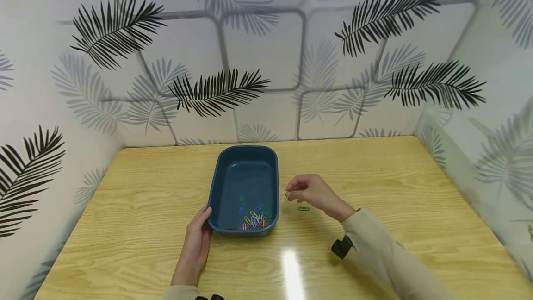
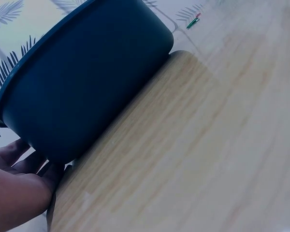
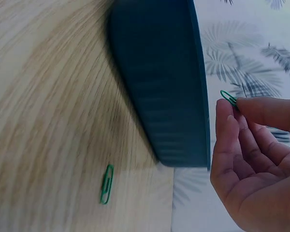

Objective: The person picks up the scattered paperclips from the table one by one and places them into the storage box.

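A dark blue plastic tray [image 1: 247, 177] stands on the wooden table, and several paper clips [image 1: 255, 219] of mixed colours lie in its near end. My left hand [image 1: 197, 237] grips the tray's near left corner, thumb over the rim and fingers along the outer wall; the left wrist view shows those fingers [image 2: 31, 166] against the corner. To the right of the tray, my right hand [image 1: 313, 193] pinches a green paper clip [image 3: 229, 98] between thumb and forefinger, above the tabletop. Another green paper clip [image 1: 303, 209] lies on the table just below that hand.
The light wooden table [image 1: 145, 198] reaches back to a wall [image 1: 266, 50] with a leaf pattern. More patterned wall borders the table at left and right. A bright light reflection [image 1: 293, 272] falls on the tabletop near the front.
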Demonstrator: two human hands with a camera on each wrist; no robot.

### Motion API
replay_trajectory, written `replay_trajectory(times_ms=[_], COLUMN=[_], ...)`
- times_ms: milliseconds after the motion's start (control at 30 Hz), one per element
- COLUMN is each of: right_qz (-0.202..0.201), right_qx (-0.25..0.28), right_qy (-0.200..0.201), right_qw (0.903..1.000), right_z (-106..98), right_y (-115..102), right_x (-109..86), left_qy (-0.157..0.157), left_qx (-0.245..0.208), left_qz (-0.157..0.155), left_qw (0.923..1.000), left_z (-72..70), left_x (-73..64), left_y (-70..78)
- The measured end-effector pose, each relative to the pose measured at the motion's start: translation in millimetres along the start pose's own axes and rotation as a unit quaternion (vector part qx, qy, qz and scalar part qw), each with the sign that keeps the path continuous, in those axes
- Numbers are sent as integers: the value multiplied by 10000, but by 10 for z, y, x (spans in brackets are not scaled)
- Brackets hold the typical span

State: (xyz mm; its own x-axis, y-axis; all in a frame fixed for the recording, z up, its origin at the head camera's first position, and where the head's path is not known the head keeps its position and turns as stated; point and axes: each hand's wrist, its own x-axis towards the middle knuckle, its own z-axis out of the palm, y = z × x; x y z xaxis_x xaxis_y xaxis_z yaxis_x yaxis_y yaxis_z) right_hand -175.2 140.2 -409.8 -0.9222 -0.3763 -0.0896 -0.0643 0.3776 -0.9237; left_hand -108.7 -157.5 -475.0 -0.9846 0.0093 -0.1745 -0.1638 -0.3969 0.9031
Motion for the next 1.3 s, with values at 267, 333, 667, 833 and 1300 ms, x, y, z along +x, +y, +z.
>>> replay_trajectory(times_ms=[267, 333, 667, 833, 1300], right_qz=[-167, -113, 165, 258, 307], right_qx=[-71, -77, -212, -289, -323], right_qy=[-673, -817, -1029, -1057, -1212], right_qw=[9976, 9966, 9943, 9936, 9916], right_z=[122, 143, 200, 245, 388], right_y=[-186, -222, -375, -449, -475], right_x=[158, 178, 262, 301, 344], left_qy=[14, 0, 42, 97, 110], left_qx=[32, 31, -1, -4, 44], left_qz=[-16, -28, 59, 18, 83], left_qw=[10000, 10000, 10000, 10000, 9999], left_z=[-19, -20, -19, -20, -24], left_x=[-7, -7, 32, 38, 14], left_y=[-20, -28, -6, -1, 9])
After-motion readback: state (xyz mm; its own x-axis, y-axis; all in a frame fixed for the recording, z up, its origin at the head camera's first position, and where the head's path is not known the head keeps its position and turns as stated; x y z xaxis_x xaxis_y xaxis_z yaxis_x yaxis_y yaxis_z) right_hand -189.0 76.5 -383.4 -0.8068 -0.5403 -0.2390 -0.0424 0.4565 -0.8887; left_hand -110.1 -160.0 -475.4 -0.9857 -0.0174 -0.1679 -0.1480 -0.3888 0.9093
